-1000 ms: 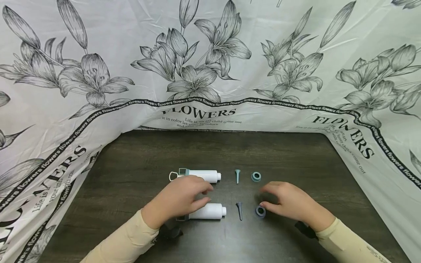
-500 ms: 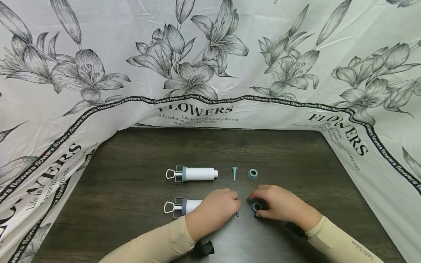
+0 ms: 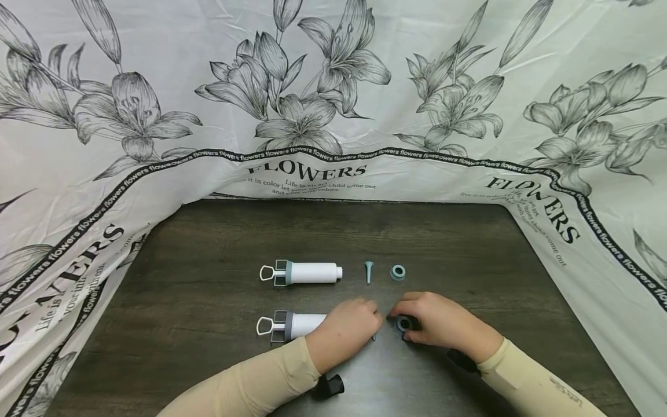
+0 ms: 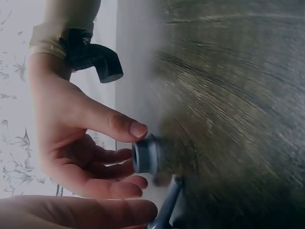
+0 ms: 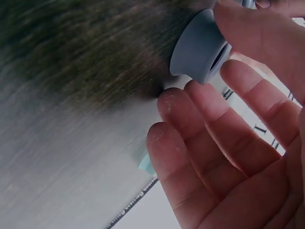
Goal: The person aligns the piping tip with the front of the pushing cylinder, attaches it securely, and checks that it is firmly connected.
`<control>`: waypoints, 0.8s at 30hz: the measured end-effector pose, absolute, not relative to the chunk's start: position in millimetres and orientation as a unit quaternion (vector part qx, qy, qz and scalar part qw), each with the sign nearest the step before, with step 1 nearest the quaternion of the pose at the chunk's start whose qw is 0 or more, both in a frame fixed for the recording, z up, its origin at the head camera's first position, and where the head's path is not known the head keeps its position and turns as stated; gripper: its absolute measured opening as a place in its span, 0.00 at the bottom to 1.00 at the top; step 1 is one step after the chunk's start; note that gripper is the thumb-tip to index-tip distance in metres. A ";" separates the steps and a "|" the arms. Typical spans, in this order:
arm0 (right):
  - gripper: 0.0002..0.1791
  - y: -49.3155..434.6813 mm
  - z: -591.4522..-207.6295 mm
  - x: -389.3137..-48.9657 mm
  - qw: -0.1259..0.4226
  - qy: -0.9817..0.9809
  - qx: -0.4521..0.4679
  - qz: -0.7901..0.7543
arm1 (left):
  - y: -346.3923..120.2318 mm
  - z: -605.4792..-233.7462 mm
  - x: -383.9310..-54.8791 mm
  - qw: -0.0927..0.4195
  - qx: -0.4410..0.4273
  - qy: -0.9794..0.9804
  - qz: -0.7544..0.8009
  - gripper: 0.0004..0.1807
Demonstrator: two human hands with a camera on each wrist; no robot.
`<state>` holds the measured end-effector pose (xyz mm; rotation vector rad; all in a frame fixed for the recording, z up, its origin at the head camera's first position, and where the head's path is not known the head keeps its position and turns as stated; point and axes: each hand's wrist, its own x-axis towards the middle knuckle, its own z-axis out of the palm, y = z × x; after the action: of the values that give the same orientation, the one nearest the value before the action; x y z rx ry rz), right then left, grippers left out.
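Observation:
In the head view, two white hand pumps with looped handles lie one behind the other: the far pump (image 3: pixel 314 273) has a teal end, the near pump (image 3: pixel 307 325) a grey one. My left hand (image 3: pixel 346 327) reaches over the near pump's tip and pinches a slim grey nozzle (image 4: pixel 167 205), mostly covered from above. My right hand (image 3: pixel 435 321) holds a flared grey ring cap (image 5: pixel 198 50) between thumb and fingers; the cap stands on the table. Behind them lie a teal nozzle (image 3: pixel 368 271) and a teal ring cap (image 3: pixel 398 272), untouched.
The dark wood-grain table (image 3: pixel 208 243) carries all the parts. A white cloth (image 3: pixel 333 98) printed with flowers hangs behind it and along both sides. A black wrist camera (image 3: pixel 331 384) hangs under the left forearm.
My left hand has moved right and nearer, from above the two pumps to the grey nozzle. My right hand has closed in around the grey ring cap. The head view has shifted slightly.

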<state>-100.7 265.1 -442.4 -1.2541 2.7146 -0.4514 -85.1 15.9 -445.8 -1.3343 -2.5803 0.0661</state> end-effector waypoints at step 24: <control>0.21 265.9 -442.8 -100.6 0.051 0.886 -0.432 -0.162 | 21.8 -440.0 -92.6 0.098 -0.466 -0.878 -0.057 0.05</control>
<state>-100.6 265.9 -442.8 -1.3137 2.6965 -0.4946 -92.6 21.8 -440.0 -1.3781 -2.5964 -0.1683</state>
